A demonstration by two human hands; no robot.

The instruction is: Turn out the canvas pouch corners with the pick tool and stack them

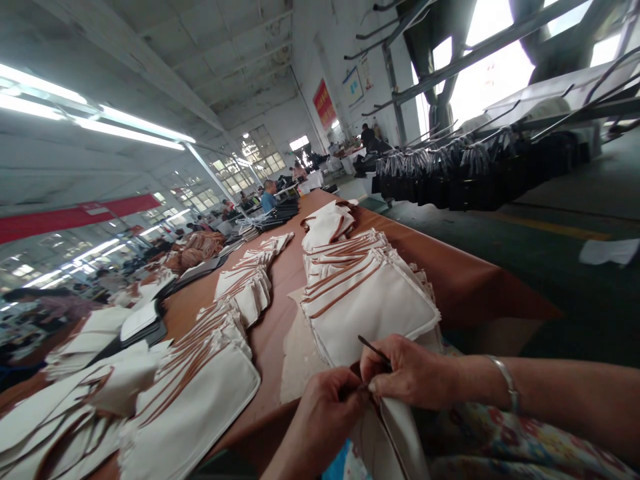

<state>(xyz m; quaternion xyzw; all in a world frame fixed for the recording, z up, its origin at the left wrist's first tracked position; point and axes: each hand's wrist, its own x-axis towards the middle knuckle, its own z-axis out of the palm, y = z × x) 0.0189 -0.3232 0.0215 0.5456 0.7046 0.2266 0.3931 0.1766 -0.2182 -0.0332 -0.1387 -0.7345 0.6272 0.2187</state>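
From here I see the cream pouch piece (400,430) at the bottom of the frame, right of centre. The left hand (330,407) has its fingers pinched shut on the brown edge; the right hand (413,370) is closed beside it, gripping a thin dark tool (373,349). A cream stack (370,300) lies just above, on the brown-covered table (440,260).

Long red banner (50,223), lit tubes (130,134), metal rack (470,59).

white wall (325,50) | dark green floor (540,263) | lit ceiling tubes (129,134) | bright windows (493,63) | red banner (50,222) left
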